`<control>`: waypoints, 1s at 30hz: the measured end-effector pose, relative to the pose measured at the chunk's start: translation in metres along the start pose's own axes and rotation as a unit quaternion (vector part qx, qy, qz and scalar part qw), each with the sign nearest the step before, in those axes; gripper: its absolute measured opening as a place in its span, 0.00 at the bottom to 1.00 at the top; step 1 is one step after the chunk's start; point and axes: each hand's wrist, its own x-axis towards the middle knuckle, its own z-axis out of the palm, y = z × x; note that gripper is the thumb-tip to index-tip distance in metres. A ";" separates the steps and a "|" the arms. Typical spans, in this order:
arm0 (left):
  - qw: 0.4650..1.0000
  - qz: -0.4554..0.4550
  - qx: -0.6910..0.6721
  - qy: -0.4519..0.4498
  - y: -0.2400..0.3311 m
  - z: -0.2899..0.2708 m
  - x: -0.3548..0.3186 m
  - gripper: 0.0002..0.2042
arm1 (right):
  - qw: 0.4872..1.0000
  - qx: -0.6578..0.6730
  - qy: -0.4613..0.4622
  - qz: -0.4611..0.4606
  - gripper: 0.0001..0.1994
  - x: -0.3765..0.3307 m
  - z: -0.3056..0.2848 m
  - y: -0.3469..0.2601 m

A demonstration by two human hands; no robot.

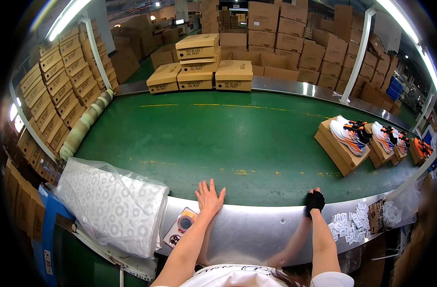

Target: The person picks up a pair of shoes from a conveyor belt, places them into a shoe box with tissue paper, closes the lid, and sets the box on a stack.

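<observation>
Both forearms reach up from the lower edge to a curved metal rim point(256, 225) edging a green conveyor belt point(218, 138). Left hand point(209, 197) lies flat, fingers spread, its grip holding nothing. Right hand point(315, 201), in a black fingerless glove, curls over the rim's edge. Nearest the left hand, just beside its wrist, lies a phone point(181, 226). Shoes on open boxes point(345, 138) sit well apart, far right.
</observation>
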 end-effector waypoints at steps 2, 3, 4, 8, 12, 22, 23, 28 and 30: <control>1.000 -0.001 -0.001 0.000 0.000 -0.001 0.000 0.32 | 1.000 -0.004 -0.003 0.000 0.13 0.001 0.000 0.000; 1.000 -0.002 -0.003 0.000 0.000 -0.002 -0.001 0.32 | 1.000 -0.006 -0.005 0.000 0.12 0.001 0.001 -0.001; 1.000 -0.003 -0.005 -0.001 -0.001 -0.002 -0.001 0.32 | 1.000 -0.004 -0.006 0.000 0.12 0.000 0.001 -0.001; 1.000 0.000 -0.001 0.004 -0.005 -0.004 -0.002 0.32 | 1.000 0.004 -0.013 -0.004 0.13 -0.003 0.000 -0.004; 1.000 0.008 0.005 0.008 0.002 0.001 0.001 0.31 | 1.000 0.012 0.007 -0.017 0.14 0.004 0.005 0.012; 1.000 0.021 0.017 -0.003 0.002 0.007 0.005 0.30 | 0.905 0.337 0.261 -0.001 0.10 0.120 0.022 0.078; 0.999 0.018 0.038 0.006 -0.006 0.003 0.003 0.29 | 0.917 0.310 0.246 0.057 0.09 0.131 0.000 0.063; 0.998 0.028 0.051 0.009 -0.005 0.002 0.002 0.28 | 0.858 0.311 0.316 0.260 0.22 0.190 -0.037 0.070; 0.998 0.041 0.042 0.002 0.000 0.004 0.002 0.28 | 0.842 0.384 0.260 0.276 0.22 0.225 -0.021 0.104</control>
